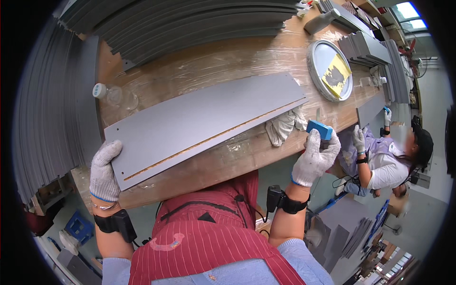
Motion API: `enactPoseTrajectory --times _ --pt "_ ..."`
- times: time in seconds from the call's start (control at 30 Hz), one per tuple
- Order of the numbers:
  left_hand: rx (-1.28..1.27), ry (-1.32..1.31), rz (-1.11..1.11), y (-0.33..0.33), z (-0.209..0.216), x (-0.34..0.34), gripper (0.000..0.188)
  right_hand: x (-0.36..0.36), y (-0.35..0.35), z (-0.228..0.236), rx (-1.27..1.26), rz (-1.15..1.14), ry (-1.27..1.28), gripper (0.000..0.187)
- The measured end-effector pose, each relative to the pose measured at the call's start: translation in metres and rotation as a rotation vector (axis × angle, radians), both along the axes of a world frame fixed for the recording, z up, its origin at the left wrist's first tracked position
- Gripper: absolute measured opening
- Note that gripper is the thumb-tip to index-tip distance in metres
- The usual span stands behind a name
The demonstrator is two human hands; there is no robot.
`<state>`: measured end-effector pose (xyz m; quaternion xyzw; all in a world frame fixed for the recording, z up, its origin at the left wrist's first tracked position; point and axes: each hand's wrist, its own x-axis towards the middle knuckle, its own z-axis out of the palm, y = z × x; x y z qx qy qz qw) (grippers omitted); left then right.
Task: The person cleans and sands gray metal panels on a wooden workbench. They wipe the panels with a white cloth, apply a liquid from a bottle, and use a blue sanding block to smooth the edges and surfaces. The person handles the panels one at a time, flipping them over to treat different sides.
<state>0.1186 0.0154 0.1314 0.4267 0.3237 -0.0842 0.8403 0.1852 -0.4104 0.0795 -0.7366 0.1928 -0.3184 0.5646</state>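
Note:
A long grey board (204, 126) lies at a slant across the table, with a brown groove along its near edge and small holes at its ends. My left hand (104, 168), in a white knit glove, grips the board's left end, thumb on top and the other fingers partly hidden. In my gloved right hand (314, 159) is a small blue block (319, 129), pinched between thumb and fingers, held off the board's right end. A crumpled white rag (283, 127) lies on the table beneath the board's near right edge.
Stacks of grey boards (190, 28) stand at the back and left (52, 109). A clear bottle (116, 96) lies beyond the board. At right are a round lid (312, 71) holding yellow sandpaper (336, 76), and a grey bottle (323, 21). A co-worker (387, 156) works at the right.

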Motion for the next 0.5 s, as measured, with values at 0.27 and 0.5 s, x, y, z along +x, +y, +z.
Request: enactPoseTrajectory --times 0.27,0.5 --pt "0.335 0.025 0.008 0.007 -0.023 0.000 0.049 0.109 -0.138 -0.031 -0.177 0.092 0.087 0.049" --pt "0.444 0.134 0.031 0.010 -0.030 -0.004 0.045 0.226 -0.245 -0.064 -0.858 -0.017 0.237 0.044"
